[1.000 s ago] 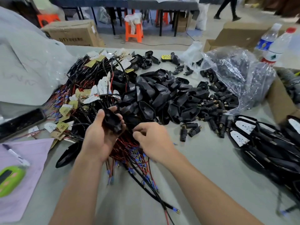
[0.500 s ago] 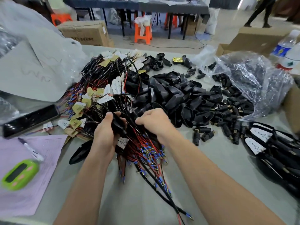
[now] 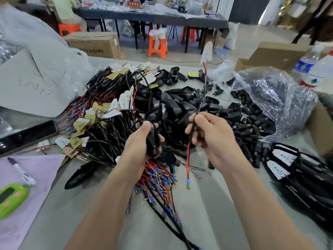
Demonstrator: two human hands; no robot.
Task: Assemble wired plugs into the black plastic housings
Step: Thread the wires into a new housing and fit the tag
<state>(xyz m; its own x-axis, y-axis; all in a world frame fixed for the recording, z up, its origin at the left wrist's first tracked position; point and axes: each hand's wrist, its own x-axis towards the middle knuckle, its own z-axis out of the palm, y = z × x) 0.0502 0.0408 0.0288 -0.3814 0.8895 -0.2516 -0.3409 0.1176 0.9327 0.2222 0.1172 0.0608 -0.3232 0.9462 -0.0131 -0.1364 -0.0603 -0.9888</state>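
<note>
My left hand (image 3: 138, 147) grips a black plastic housing (image 3: 152, 141) above the wire pile. My right hand (image 3: 210, 134) pinches a single black-sheathed wire (image 3: 193, 123) held upright. Its red lead hangs down to a blue-sleeved terminal (image 3: 188, 182), and its white tagged plug end (image 3: 207, 52) swings high above the table. A heap of wired plugs (image 3: 111, 120) with white and yellow tags lies left of centre. Loose black housings (image 3: 182, 107) are piled in the middle.
Small black connectors (image 3: 250, 127) spill from a clear plastic bag (image 3: 270, 98) at right. Assembled bundles (image 3: 304, 174) lie at far right, two water bottles (image 3: 313, 69) behind. A purple sheet (image 3: 21, 177), marker (image 3: 21, 173), green timer (image 3: 10, 199) and black phone (image 3: 27, 134) sit left.
My right hand has pulled one wire out of the pile and lifted it upright, its tag end swinging up. My left hand keeps holding the housing.
</note>
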